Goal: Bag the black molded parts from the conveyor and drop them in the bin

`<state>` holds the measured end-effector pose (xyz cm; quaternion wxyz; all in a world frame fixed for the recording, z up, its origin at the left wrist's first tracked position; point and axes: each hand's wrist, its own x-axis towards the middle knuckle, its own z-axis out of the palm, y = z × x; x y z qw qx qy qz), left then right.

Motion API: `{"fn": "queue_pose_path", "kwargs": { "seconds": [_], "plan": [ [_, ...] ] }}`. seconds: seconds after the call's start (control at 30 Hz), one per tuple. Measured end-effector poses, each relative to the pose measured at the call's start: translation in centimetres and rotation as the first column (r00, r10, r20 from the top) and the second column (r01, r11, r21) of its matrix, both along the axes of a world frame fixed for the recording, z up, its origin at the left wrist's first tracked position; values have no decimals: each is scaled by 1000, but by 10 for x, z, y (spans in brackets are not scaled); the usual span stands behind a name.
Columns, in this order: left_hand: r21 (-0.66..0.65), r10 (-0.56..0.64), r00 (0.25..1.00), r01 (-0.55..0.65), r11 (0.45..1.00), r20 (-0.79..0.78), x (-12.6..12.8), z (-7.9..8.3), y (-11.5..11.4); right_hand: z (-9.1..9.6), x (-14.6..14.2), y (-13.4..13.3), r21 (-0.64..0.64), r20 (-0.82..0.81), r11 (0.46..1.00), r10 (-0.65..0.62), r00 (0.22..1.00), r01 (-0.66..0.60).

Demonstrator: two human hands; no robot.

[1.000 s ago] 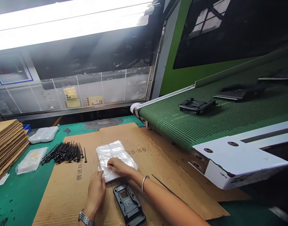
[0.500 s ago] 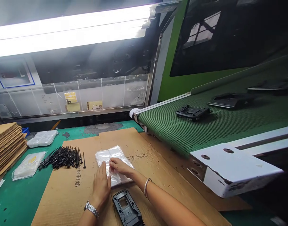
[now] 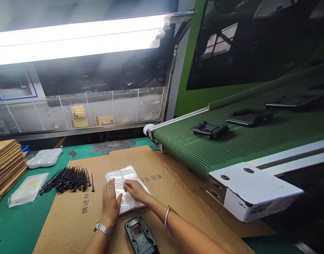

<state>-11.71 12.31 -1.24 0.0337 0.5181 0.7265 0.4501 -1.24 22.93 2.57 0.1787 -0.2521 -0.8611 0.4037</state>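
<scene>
A stack of clear plastic bags lies on a flat sheet of cardboard. My left hand, with a metal watch at the wrist, rests fingers stretched on the stack's left edge. My right hand, a bangle on its wrist, pinches the top bag near the middle of the stack. A black plastic part lies on the cardboard just in front of both hands.
Black cable ties are heaped left of the bags. Two filled clear bags and stacked cardboard sit further left. A green conveyor belt on the right carries black parts; its white end bracket juts toward me.
My left hand has slid forward onto the left edge of the bag stack and spread flat. The right hand stays pinched on the top bag. The view shifted slightly right.
</scene>
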Motion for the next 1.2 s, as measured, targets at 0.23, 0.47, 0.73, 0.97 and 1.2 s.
{"fn": "queue_pose_path", "kwargs": {
  "seconds": [0.23,0.47,0.73,0.97,1.2],
  "plan": [
    [87,46,994,-55,995,104,12,3,-3,40,-6,4,-237,-259,969,-1,966,-63],
    [163,-306,913,270,949,269,16,55,-41,59,28,-42,-400,-256,880,160,953,-255],
    [110,-400,811,393,913,427,16,75,-72,60,81,-72,-572,-284,763,162,945,-302],
    [51,-371,747,414,909,551,34,70,-84,46,94,-96,-571,-369,801,-56,928,-179],
    [321,137,939,-242,916,317,60,54,-105,50,104,-114,-564,-405,811,-107,908,-156]
  ]
}}
